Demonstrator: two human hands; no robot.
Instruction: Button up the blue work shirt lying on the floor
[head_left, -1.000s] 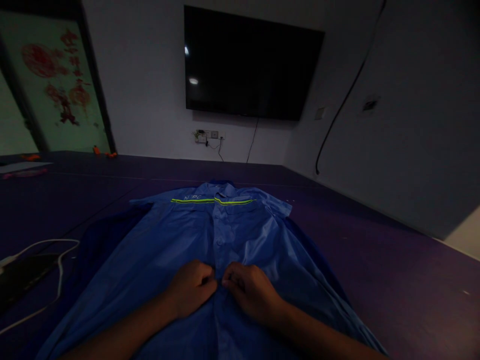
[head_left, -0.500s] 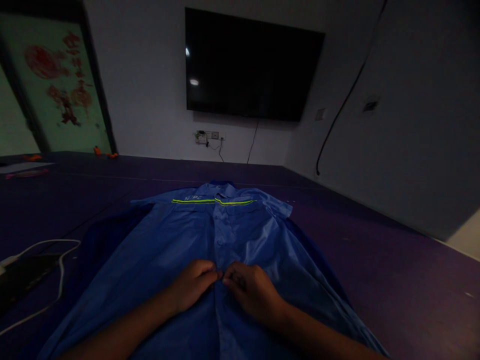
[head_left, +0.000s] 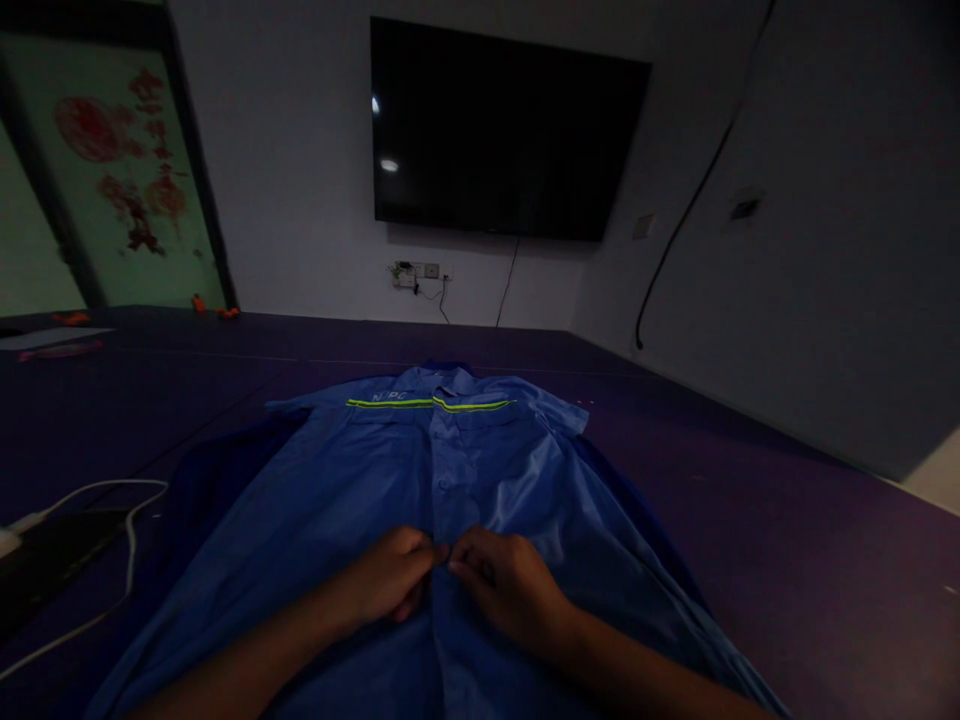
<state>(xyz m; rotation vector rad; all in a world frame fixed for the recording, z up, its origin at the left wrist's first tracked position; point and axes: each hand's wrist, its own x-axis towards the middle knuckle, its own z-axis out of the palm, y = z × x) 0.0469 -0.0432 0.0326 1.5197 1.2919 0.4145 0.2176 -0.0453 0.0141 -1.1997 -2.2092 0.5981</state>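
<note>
A blue short-sleeved work shirt [head_left: 495, 480] lies face up on the purple floor, collar away from me. Yellow-green stripes and pale lettering cross its chest. My left hand [head_left: 401, 575] is closed at the front placket, thumb and fingertips pinching its edge. Just to the right, my right hand [head_left: 502, 575] pinches the same placket, its fingertips nearly meeting those of the left. Whatever small part lies between the fingertips is hidden. Buttons show on the placket above my hands. Darker blue fabric [head_left: 214, 480] sticks out from under the shirt on both sides.
At the left, a white cable [head_left: 131, 540] runs beside a dark flat object [head_left: 67, 560]. Small orange items [head_left: 227, 313] lie by the glass door [head_left: 120, 180]. A television [head_left: 510, 130] hangs on the far wall, with sockets and cords beneath it. Purple floor [head_left: 750, 540] extends to the right.
My left hand's fingers have curled further under the placket, and its thumb has moved slightly right. My right hand keeps nearly the same pinch. The view has shifted very slightly.
</note>
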